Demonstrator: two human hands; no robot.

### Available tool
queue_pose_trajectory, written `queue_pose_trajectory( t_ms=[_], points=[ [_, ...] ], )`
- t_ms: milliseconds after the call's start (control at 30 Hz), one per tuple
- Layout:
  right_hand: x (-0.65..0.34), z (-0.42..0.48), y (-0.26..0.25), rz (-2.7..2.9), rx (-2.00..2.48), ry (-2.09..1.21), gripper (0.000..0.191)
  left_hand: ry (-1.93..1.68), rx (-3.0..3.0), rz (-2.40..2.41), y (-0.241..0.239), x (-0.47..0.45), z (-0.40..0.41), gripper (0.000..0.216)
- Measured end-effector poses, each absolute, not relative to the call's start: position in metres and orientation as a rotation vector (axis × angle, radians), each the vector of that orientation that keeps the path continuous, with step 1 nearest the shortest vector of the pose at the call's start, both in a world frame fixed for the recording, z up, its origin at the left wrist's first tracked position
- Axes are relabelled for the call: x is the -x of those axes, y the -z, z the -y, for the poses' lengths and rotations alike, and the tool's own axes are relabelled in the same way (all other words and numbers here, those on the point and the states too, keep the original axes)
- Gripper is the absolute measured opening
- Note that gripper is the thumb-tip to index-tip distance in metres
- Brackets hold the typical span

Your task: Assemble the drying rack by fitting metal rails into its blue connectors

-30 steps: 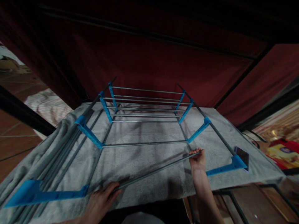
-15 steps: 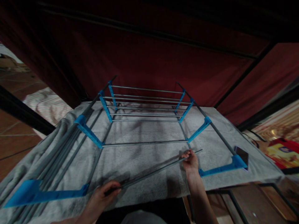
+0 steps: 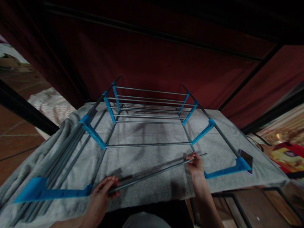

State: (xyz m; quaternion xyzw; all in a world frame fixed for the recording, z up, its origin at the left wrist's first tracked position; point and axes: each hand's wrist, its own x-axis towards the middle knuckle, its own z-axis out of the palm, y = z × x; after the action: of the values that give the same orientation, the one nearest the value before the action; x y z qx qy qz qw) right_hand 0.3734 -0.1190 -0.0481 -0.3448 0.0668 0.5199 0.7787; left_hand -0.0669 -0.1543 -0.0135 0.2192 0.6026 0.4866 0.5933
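A thin grey metal rod (image 3: 154, 173) slants between my two hands, its right end farther from me. My left hand (image 3: 104, 190) is closed around its left end. My right hand (image 3: 196, 163) grips it close to the right end, which sticks out past the fingers. Beyond my hands lies a rack frame of grey tubes with blue plastic brackets. One crossbar (image 3: 147, 145) joins the middle brackets, and several more span the far ones. The near left bracket (image 3: 54, 193) is beside my left hand, and the near right bracket (image 3: 228, 169) beside my right.
Several loose grey tubes (image 3: 61, 158) lie along the left side, under the frame. A grey cloth (image 3: 142, 133) covers the surface. By the near right bracket lies a phone (image 3: 246, 158). A dark red panel (image 3: 152, 63) stands behind. A red and yellow package (image 3: 288, 155) is at far right.
My left hand has shifted slightly left and up, its fingers now further round the rod's end. My right hand keeps its hold almost unmoved. The view has shifted slightly.
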Motion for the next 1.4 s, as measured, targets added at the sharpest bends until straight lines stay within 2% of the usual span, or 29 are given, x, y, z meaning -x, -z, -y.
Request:
queue_pose_trajectory(
  t_ms=[133,367,767,1167,1400],
  points=[
    [-0.374,0.119,0.052,-0.116,0.780,-1.108,0.019,-1.264,-0.354,-1.375,0.016,0.064,0.143,0.042],
    [-0.370,0.115,0.054,-0.105,0.806,-1.085,0.018,-1.262,-0.147,-1.343,0.007,0.055,0.123,0.016],
    [-0.360,0.104,0.051,-0.115,0.703,-1.220,0.020,-1.253,-0.072,-1.341,-0.012,0.044,0.108,0.032],
    [-0.349,0.103,0.045,-0.122,0.541,-1.300,0.026,-1.218,-0.056,-1.169,-0.005,0.027,0.105,0.021],
    [-0.339,0.101,0.035,-0.220,0.660,-1.303,0.023,-1.133,-0.074,-1.109,-0.007,0.003,0.108,0.019]
  ],
)
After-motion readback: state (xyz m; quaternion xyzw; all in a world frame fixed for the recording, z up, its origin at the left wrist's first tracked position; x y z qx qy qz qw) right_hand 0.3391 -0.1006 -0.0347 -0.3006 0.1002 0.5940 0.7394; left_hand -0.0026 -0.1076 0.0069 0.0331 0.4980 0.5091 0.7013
